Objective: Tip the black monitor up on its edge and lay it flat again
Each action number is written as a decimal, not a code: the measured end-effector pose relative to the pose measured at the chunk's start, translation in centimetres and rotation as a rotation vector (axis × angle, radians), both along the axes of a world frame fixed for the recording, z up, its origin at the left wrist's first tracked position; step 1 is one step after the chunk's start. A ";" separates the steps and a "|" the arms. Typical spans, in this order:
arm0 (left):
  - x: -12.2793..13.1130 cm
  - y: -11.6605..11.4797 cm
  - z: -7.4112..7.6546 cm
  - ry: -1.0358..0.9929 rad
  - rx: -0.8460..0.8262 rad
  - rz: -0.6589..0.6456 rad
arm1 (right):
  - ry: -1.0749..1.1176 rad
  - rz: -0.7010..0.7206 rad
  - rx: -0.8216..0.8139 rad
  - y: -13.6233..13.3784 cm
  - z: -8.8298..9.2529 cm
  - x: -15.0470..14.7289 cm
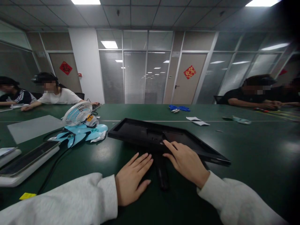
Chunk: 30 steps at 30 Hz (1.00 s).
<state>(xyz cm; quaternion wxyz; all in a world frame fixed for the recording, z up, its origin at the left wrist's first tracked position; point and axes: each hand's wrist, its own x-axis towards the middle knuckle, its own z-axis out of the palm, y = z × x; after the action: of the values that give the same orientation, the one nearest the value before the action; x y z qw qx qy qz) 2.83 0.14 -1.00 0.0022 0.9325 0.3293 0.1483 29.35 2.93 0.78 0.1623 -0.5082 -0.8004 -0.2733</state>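
A wide black monitor housing (pixel 138 128), shallow with a raised rim, lies tilted in front of me. A dark stand neck (pixel 162 175) runs from its near edge toward me. My right hand (pixel 186 159) is closed on the housing's near edge, its index finger at the middle recess and its thumb lower down by the neck. Left of the neck, my left hand (pixel 136 178) is open, palm down with fingers stretched out. Its fingertips reach close to the neck and the housing's underside; whether they touch is unclear.
On the left are a white fan (pixel 78 114), light-blue fan blades (pixel 85 132), a black cable (pixel 55 164) and a phone (pixel 30 157) on a white base. Blue gloves (pixel 179 108) and white papers (pixel 198 121) lie farther back. Several people sit around the green table (pixel 255 147).
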 end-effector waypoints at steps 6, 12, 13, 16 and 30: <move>-0.8 0.7 -0.7 -0.012 -0.210 0.025 | -0.049 -0.284 0.059 3.0 -0.9 3.1; -0.9 0.8 -1.2 -0.020 -0.206 0.023 | -0.083 -0.546 0.080 4.8 -1.0 7.5; -0.9 0.8 -1.3 -0.018 -0.200 0.022 | -0.068 -0.583 0.074 4.8 -1.0 8.2; -0.8 0.8 -1.5 -0.023 -0.179 0.019 | 0.013 -0.695 -0.005 4.9 -0.7 10.1; -1.3 0.7 -2.4 -0.004 -0.165 0.017 | 0.272 -0.765 -0.320 5.0 1.4 13.9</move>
<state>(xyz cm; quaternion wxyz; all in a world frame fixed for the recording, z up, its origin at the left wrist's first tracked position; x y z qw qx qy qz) 1.49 0.87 -3.38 0.0785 0.9260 0.3484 0.1224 43.23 7.93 2.14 0.0727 -0.8182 -0.5583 -0.1167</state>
